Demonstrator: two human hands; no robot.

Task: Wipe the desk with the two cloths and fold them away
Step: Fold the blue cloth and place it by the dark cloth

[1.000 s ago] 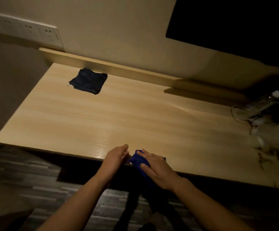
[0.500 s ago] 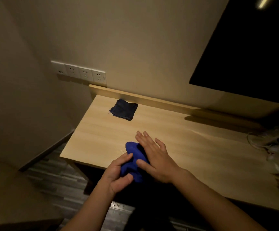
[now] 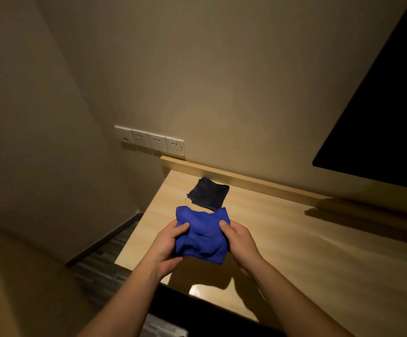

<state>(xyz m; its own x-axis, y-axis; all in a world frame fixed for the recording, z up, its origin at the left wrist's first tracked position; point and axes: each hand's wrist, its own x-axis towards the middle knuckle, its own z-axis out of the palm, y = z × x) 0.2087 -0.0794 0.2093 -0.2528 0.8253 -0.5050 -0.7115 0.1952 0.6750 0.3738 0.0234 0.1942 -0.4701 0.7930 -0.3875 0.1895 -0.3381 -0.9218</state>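
Note:
A bright blue cloth (image 3: 203,233) is held up above the left end of the wooden desk (image 3: 295,239), bunched and partly spread. My left hand (image 3: 167,246) grips its left edge and my right hand (image 3: 240,242) grips its right edge, thumbs on top. A dark navy cloth (image 3: 208,194) lies folded in a square on the desk's far left corner, just beyond the blue one and untouched.
A row of white wall sockets (image 3: 150,141) sits on the wall left of the desk. A dark screen (image 3: 382,105) hangs at the upper right. A raised wooden ledge (image 3: 246,177) runs along the desk's back edge. Striped flooring (image 3: 100,263) shows lower left.
Both hands lifted the blue cloth off the desk's front edge and carried it left toward the folded navy cloth, spreading it between them. The view swung up and left.

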